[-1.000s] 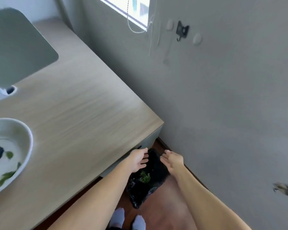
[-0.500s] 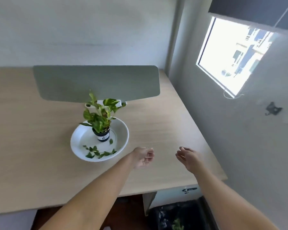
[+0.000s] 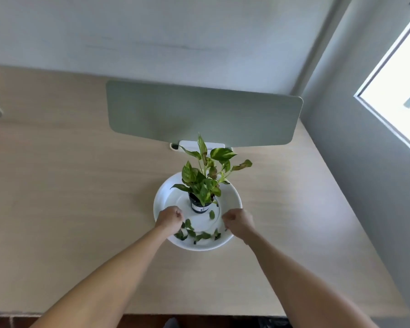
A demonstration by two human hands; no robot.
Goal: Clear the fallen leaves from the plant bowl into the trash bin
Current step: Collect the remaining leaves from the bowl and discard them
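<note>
A white plant bowl (image 3: 234,197) sits on the wooden desk, with a small potted plant (image 3: 202,185) in a black pot at its centre. Several fallen leaves (image 3: 200,235) lie along the bowl's near side, and one more leaf (image 3: 211,214) lies beside the pot. My left hand (image 3: 169,217) is over the bowl's left side, its fingers bunched down onto the leftmost leaves. My right hand (image 3: 239,221) hovers over the right rim with its fingers curled, and what is under them is hidden. A dark piece of the trash bin bag (image 3: 271,323) shows below the desk's front edge.
A grey-green divider panel (image 3: 204,114) stands upright behind the bowl, with a white block (image 3: 192,145) at its foot. The wall and a window (image 3: 398,91) close off the right side. The desk's front edge (image 3: 199,312) runs near my elbows.
My view swung from the bin on the floor up to the desk. Both hands moved from the bin to the bowl, and their fingers went from apart to curled.
</note>
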